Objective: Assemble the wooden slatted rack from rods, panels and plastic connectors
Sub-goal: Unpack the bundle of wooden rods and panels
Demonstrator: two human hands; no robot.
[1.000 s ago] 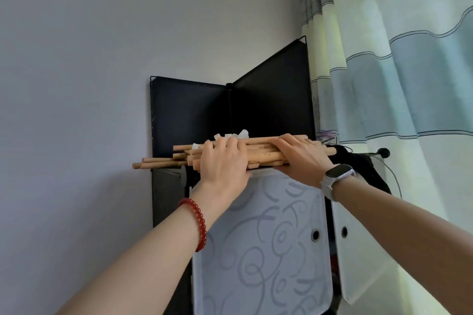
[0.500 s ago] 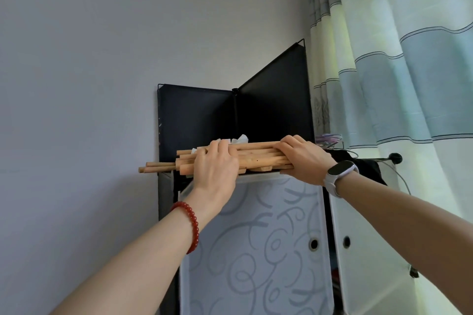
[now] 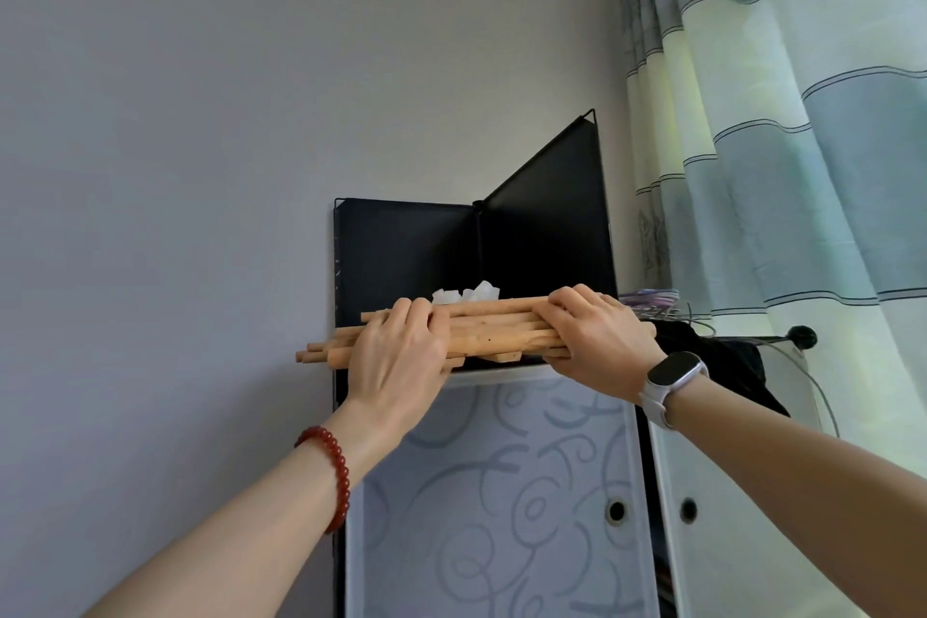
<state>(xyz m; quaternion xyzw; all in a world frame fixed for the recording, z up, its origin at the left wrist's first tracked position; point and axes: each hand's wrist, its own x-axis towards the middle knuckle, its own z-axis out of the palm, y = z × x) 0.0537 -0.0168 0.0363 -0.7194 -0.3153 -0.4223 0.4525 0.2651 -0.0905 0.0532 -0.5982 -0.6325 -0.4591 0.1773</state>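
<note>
Rods (image 3: 496, 334) of pale wood lie bundled lengthwise on top of a cabinet (image 3: 501, 492) with a swirl-patterned white door, their left ends jutting past its edge into the air. White plastic connectors (image 3: 466, 295) sit heaped just behind the bundle, touching it or nearly so. The left hand (image 3: 396, 361) curls over the left part of the bundle and the right hand (image 3: 597, 341) over the right part, both clasping it from above with fingers wrapped over the far side.

Such rods are probably light and stiff, but smooth and loose against one another, so any tilt could let single pieces slide out endways. Holding near both ends, as here, and squeezing the bundle together looks the safest way to lift it level. The connectors are small and could tumble off if dragged along. Two black panels (image 3: 406, 256) stand upright behind, against the wall, with a striped curtain (image 3: 777, 141) to the right.
</note>
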